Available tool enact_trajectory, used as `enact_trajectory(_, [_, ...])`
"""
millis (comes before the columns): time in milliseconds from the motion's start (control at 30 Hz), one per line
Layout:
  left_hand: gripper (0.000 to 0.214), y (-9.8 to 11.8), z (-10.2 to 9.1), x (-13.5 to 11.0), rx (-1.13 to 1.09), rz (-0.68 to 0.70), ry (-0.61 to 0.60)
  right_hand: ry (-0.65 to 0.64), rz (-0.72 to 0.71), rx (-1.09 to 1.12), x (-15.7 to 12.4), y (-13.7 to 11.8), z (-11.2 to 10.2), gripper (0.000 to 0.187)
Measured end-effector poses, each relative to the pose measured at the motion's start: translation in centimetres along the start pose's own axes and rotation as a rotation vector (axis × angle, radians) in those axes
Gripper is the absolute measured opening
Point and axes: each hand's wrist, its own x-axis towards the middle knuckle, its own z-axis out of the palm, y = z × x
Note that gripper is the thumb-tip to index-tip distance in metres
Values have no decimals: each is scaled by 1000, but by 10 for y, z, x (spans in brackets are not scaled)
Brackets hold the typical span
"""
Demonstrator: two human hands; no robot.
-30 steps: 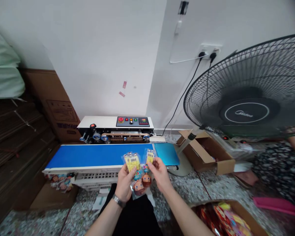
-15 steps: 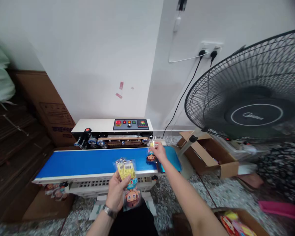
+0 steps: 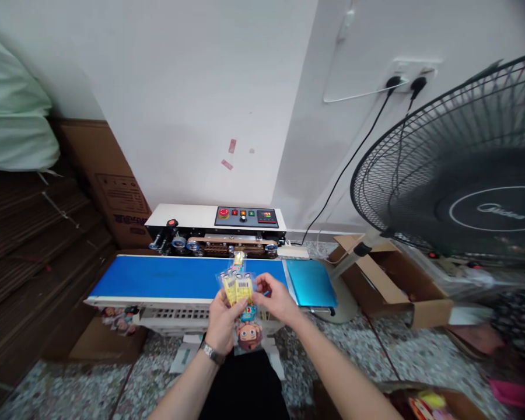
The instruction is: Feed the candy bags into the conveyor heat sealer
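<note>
My left hand [image 3: 224, 324] is closed around a small fan of clear plastic packets [image 3: 248, 333], with yellow barcode cards at the top and a brown-haired cartoon figure at the bottom. At their right edge my right hand [image 3: 279, 298] pinches with thumb and forefinger, apparently gripping the edge of one packet. Beyond them another packet [image 3: 239, 261] lies with its top end at the sealing strip of a band sealing machine [image 3: 184, 214]; its lower part is hidden behind the held ones. Both hands are over the front edge of the machine's blue conveyor belt [image 3: 157, 277].
A blue end plate [image 3: 312, 283] adjoins the belt on the right. Beyond it stand a large fan [image 3: 446, 175] and an open cardboard box [image 3: 394, 286]. Another box [image 3: 459, 402] holds colourful items at lower right. Packets [image 3: 119, 318] hang below the belt's left end.
My right hand has moved left from the machine's right end to the packets in my left hand. The packet it held is now let go at the sealing strip, farther left. The view has shifted.
</note>
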Motion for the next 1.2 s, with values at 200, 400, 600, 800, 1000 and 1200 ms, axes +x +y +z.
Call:
enact_trajectory(200, [36,7,4,-5,-51,31,-48,64,-21,28,-15,-17,8,17])
enact_trajectory(400, [43,3,1,-3,-39,49,12,122,26,62,-18,-21,11,23])
enact_trajectory(600, [44,2,2,-2,-26,63,-5,179,2,89,-21,-21,14,16])
enact_trajectory(800, [44,7,-2,-2,94,120,-30,133,-58,68,-18,-37,0,37])
enact_trajectory(1000, [47,12,-5,-6,122,87,-63,-35,-262,-250,-12,-64,-16,23])
enact_trajectory(1200, [48,15,-3,-7,84,68,-40,-45,-349,-359,-12,-68,-13,26])
